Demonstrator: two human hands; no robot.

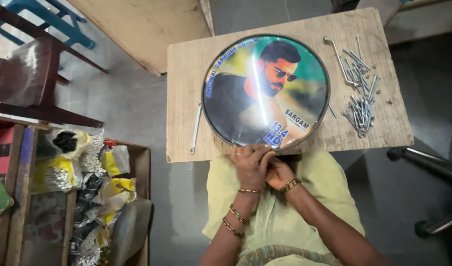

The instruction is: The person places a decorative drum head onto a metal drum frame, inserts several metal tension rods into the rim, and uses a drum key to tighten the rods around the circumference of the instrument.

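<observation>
At the near edge: your left hand (249, 165) curls closed over the rim of the round drum head (265, 91) at its 6 o'clock.
Right hand (277, 172): tucked just beside the left, touching the same rim; you cannot tell its grip.
Drum head: flat on the wooden counter (186, 64), centre.
At 3 o'clock: loose metal rods (360, 106).
At 9 o'clock: a spanner (195, 129).
</observation>
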